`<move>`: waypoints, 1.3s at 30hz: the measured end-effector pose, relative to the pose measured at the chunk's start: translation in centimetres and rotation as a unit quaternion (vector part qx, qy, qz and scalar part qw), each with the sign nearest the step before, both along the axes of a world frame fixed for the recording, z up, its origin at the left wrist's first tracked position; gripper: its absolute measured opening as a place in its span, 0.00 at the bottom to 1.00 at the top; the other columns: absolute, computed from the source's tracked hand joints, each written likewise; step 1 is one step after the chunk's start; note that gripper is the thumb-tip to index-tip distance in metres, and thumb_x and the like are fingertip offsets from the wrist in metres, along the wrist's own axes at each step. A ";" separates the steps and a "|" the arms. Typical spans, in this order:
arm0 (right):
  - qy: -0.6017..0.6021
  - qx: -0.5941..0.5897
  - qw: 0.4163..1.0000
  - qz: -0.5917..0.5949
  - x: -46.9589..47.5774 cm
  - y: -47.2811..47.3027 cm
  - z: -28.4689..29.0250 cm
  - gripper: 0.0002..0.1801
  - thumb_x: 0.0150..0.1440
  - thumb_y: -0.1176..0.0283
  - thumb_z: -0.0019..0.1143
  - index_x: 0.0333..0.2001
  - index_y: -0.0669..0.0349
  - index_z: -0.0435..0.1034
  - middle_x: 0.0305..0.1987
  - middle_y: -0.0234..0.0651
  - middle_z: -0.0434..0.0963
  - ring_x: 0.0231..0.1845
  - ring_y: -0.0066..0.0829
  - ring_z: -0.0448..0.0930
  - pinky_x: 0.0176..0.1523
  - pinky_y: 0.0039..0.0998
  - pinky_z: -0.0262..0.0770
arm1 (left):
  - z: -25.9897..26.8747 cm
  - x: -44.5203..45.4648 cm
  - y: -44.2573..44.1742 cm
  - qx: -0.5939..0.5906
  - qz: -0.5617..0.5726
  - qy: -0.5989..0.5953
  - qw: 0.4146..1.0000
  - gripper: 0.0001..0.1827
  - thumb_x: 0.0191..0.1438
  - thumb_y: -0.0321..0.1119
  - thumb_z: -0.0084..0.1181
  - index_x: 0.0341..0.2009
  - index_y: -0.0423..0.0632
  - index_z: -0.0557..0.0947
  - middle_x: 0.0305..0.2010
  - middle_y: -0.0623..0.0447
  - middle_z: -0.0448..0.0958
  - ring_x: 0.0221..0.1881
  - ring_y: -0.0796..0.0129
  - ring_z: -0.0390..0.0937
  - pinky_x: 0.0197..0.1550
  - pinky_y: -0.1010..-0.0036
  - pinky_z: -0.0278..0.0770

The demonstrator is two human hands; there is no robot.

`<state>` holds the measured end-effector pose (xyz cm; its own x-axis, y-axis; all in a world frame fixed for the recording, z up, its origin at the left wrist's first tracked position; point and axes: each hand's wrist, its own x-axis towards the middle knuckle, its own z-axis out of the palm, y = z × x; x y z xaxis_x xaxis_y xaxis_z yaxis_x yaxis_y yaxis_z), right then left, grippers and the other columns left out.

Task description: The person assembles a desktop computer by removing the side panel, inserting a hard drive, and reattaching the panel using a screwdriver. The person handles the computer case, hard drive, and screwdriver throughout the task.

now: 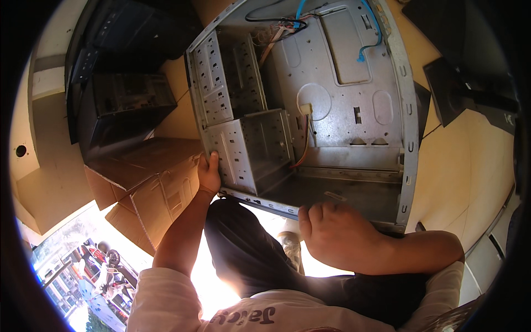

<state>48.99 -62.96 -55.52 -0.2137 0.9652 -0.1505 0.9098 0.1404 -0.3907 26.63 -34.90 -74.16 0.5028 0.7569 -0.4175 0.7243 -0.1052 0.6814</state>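
Note:
Before me an open metal computer case shows its bare inside. Its drive cages stand at the left, their walls punched with small holes. My left hand holds the case's left side near the lower corner, thumb upward and the other fingers partly hidden. At the near edge, my right hand is curled over the rim; what its fingertips grip is hidden. A white plug on thin coloured wires lies against the inner panel. Blue cables and a tangle of wires hang near the far end.
At the left are a cardboard box and a dark computer case. Black equipment stands on the tan floor to the right. My knee is just below the case. Motorbikes show outside, lower left.

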 end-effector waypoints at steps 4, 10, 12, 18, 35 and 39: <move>0.000 0.000 1.000 0.004 0.0 0.0 0.4 0.21 0.46 0.69 0.54 0.38 0.78 0.74 0.22 0.38 0.73 0.25 0.28 0.73 0.28 0.25 0.71 | -0.1 -0.1 0.1 -0.004 -0.009 0.011 1.000 0.29 0.64 0.53 0.42 0.55 0.40 0.71 0.52 0.43 0.73 0.53 0.56 0.69 0.58 0.65 0.64; 0.005 0.002 1.000 -0.002 -0.3 0.0 0.1 0.19 0.48 0.69 0.54 0.36 0.78 0.74 0.21 0.36 0.73 0.25 0.28 0.72 0.28 0.25 0.69 | -0.3 0.1 -0.3 0.041 0.008 -0.026 0.999 0.25 0.64 0.51 0.46 0.48 0.39 0.74 0.46 0.45 0.76 0.47 0.61 0.72 0.52 0.66 0.68; 0.006 0.010 1.000 -0.010 -0.4 -0.2 -0.1 0.16 0.45 0.69 0.54 0.31 0.74 0.74 0.20 0.35 0.72 0.25 0.28 0.72 0.27 0.26 0.68 | -0.3 0.1 -0.1 0.023 0.003 -0.027 0.999 0.25 0.64 0.51 0.46 0.48 0.39 0.74 0.46 0.46 0.76 0.47 0.62 0.71 0.53 0.67 0.67; -0.038 0.030 0.998 0.030 0.0 -0.3 0.1 0.22 0.43 0.68 0.54 0.35 0.80 0.74 0.20 0.38 0.73 0.24 0.27 0.71 0.26 0.24 0.65 | -1.1 -0.3 0.1 -0.003 0.032 -0.022 0.999 0.25 0.64 0.54 0.44 0.44 0.41 0.75 0.42 0.51 0.72 0.44 0.66 0.67 0.52 0.69 0.65; 0.148 -0.061 0.982 -0.098 1.0 -0.4 -2.0 0.13 0.48 0.73 0.52 0.34 0.73 0.73 0.22 0.41 0.76 0.26 0.35 0.78 0.31 0.32 0.76 | 0.6 0.3 -0.2 0.021 0.016 -0.018 0.999 0.24 0.63 0.50 0.47 0.45 0.38 0.75 0.42 0.46 0.76 0.44 0.62 0.72 0.49 0.66 0.70; 0.124 -0.198 0.968 -0.089 1.7 0.0 -3.6 0.13 0.47 0.74 0.53 0.35 0.73 0.73 0.25 0.46 0.78 0.30 0.40 0.81 0.32 0.35 0.78 | 1.6 1.0 -0.5 0.026 0.021 -0.012 0.999 0.26 0.60 0.52 0.52 0.43 0.37 0.74 0.37 0.43 0.78 0.38 0.58 0.75 0.43 0.65 0.73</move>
